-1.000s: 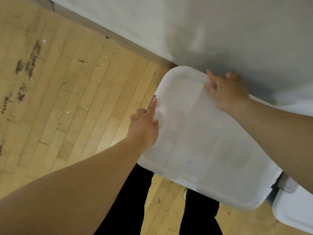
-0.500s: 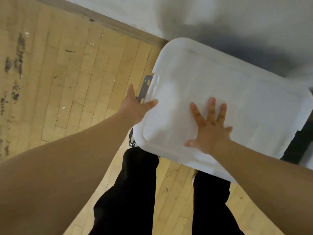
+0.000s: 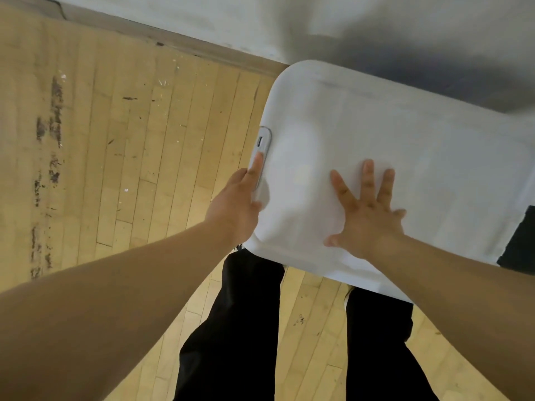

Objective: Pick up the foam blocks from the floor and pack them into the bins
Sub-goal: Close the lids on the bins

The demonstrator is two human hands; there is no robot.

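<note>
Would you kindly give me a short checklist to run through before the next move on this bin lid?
1. Right hand flat on the lid, fingers spread: ok.
2. Left hand at the lid's left edge, thumb on the grey latch: ok.
3. Latch fully snapped down: cannot tell.
4. Lid seated evenly on the bin: cannot tell, bin hidden beneath.
5. Foam blocks packed inside: cannot tell, lid covers them.

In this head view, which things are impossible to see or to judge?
The inside of the bin and any foam blocks: head view, covered by the white lid.
Walls of the bin: head view, hidden under the lid.
Fingers of the left hand: hidden below the lid edge by the grey latch; only the thumb shows.
Dark object: cut off by the right edge.
</note>
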